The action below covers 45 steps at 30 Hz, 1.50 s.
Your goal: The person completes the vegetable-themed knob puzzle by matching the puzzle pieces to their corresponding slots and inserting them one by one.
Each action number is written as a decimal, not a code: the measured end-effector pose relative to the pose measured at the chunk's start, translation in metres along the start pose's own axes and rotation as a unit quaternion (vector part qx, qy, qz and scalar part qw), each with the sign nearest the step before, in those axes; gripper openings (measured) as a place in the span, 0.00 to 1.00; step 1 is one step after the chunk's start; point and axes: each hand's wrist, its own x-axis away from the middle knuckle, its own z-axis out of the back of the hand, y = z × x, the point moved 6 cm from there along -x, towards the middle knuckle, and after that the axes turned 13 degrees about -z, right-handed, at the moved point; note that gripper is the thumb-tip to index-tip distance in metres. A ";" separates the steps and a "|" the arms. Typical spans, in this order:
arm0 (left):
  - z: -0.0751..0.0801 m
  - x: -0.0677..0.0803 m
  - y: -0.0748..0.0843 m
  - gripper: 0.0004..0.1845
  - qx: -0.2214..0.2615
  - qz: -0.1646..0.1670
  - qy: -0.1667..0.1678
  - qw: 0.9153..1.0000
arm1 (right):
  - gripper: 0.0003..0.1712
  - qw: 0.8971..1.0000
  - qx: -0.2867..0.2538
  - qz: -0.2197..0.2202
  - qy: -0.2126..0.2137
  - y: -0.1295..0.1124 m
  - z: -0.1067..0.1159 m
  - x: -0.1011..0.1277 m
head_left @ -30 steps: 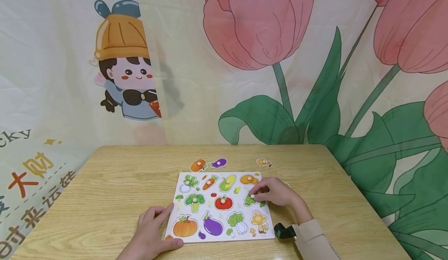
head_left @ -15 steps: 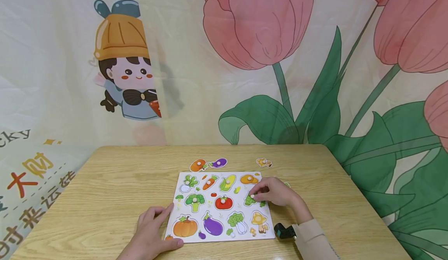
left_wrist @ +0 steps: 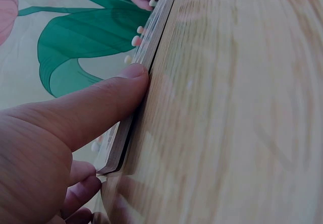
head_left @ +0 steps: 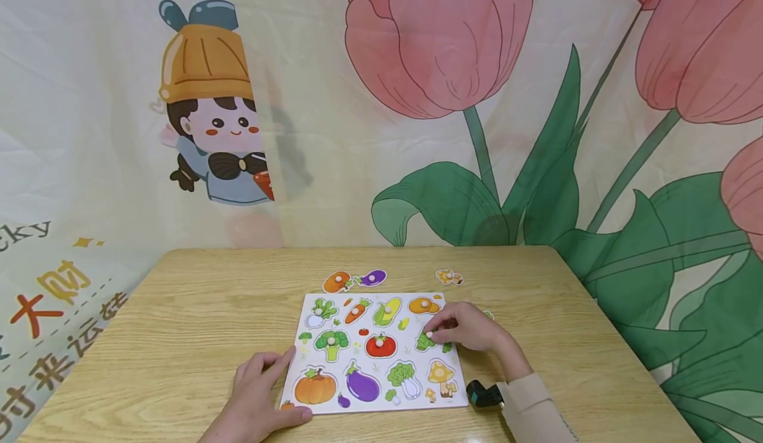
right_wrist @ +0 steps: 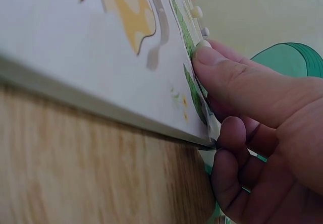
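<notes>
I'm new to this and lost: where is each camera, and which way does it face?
Head: worn on the head, facing forward and down at the puzzle board; left hand, right hand and right sleeve show.
Left wrist: worn there, looking along the board's edge; left hand close up, right hand beyond.
Right wrist: worn there, facing the board's right part; only the right hand shows.
Both wrist views share the right hand.

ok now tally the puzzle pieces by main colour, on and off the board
Green: 4 (turnip, broccoli, held piece, mostly hidden piece behind right hand)
Orange: 3 (carrot, potato, pumpkin)
Yellow: 2 (corn, mushroom)
Purple: 1 (eggplant)
Red: 1 (tomato)
Total in view: 11
</notes>
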 end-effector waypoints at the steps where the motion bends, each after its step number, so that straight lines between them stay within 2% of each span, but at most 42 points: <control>1: 0.000 0.000 0.000 0.63 -0.001 0.000 0.000 1.000 | 0.07 1.000 0.000 -0.001 0.000 0.000 0.000 0.000; 35: 0.000 0.001 0.000 0.63 0.013 -0.004 -0.001 1.000 | 0.08 1.000 -0.014 -0.005 -0.009 -0.002 0.000 0.001; 45: 0.001 0.001 0.001 0.63 -0.001 -0.014 0.001 1.000 | 0.08 1.000 -0.021 -0.007 -0.012 0.001 0.002 0.001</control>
